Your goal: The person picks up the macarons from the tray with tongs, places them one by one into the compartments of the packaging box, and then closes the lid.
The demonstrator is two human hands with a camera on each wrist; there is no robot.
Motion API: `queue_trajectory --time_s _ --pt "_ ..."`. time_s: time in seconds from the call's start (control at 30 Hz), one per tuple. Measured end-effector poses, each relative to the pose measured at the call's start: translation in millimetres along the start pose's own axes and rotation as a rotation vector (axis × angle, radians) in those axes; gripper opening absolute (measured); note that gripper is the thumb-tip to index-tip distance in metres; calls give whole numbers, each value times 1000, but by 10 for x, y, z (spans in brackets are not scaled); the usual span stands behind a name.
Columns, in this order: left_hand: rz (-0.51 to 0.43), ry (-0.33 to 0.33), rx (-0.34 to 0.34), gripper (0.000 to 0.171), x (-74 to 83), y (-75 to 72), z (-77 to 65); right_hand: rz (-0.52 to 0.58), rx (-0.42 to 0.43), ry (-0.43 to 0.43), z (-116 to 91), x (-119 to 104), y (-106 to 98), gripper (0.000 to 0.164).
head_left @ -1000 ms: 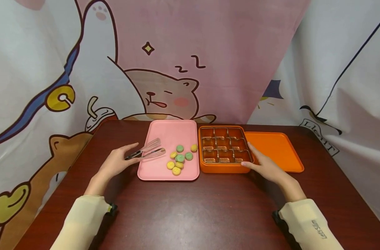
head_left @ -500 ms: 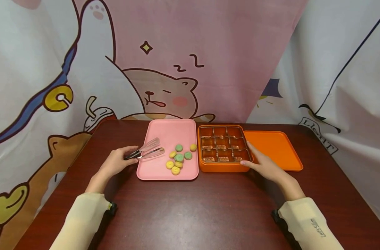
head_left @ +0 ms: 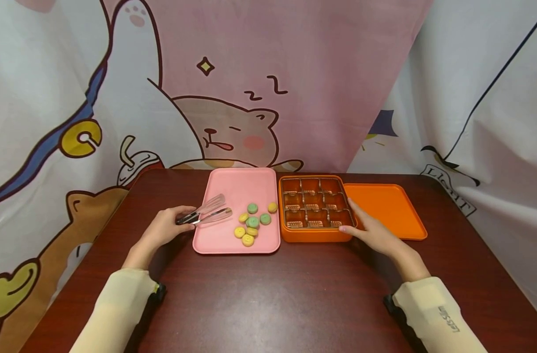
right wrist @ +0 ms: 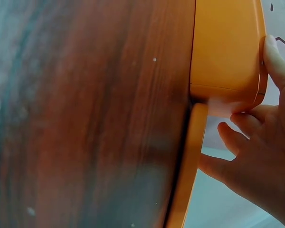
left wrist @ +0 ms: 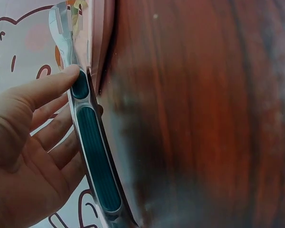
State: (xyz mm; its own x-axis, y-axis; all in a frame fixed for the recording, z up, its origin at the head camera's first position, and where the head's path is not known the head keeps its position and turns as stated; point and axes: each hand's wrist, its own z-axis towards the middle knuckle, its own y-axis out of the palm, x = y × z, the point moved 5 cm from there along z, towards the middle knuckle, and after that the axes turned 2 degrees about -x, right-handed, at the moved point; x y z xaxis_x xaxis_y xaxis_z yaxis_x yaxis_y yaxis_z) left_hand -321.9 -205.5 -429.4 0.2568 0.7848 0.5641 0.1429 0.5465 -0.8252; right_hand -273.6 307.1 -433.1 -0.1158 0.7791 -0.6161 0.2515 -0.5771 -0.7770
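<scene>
My left hand (head_left: 164, 228) pinches the dark-gripped handle of metal tongs (left wrist: 97, 156) at the left edge of a pink tray (head_left: 235, 189). The tongs' clear, spread ends (head_left: 217, 214) lie over the tray. Small round pieces, yellow (head_left: 248, 240) and green (head_left: 265, 218), sit on the tray's right half, some touching. To the right stands an orange box (head_left: 314, 236) with a clear divided insert (head_left: 312, 200), its compartments bare. My right hand (right wrist: 263, 137) rests at the box's near right corner, thumb on the rim and the other fingers loosely extended along the side.
An orange lid-like tray (head_left: 392, 211) lies right of the box, close against it. Everything stands on a dark reddish wooden table (head_left: 268, 299). Patterned cloth (head_left: 321, 88) hangs behind and at both sides.
The left hand's fingers have drawn closer together on the tongs' handle, after being spread wider one second ago. The right hand, box, tray and small pieces stay in place.
</scene>
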Motion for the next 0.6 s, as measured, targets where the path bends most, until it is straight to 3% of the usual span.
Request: queue_trajectory --time_s 0.6 --pt "8 -11 -20 43 -23 40 20 -5 2 2 -4 6 8 94"
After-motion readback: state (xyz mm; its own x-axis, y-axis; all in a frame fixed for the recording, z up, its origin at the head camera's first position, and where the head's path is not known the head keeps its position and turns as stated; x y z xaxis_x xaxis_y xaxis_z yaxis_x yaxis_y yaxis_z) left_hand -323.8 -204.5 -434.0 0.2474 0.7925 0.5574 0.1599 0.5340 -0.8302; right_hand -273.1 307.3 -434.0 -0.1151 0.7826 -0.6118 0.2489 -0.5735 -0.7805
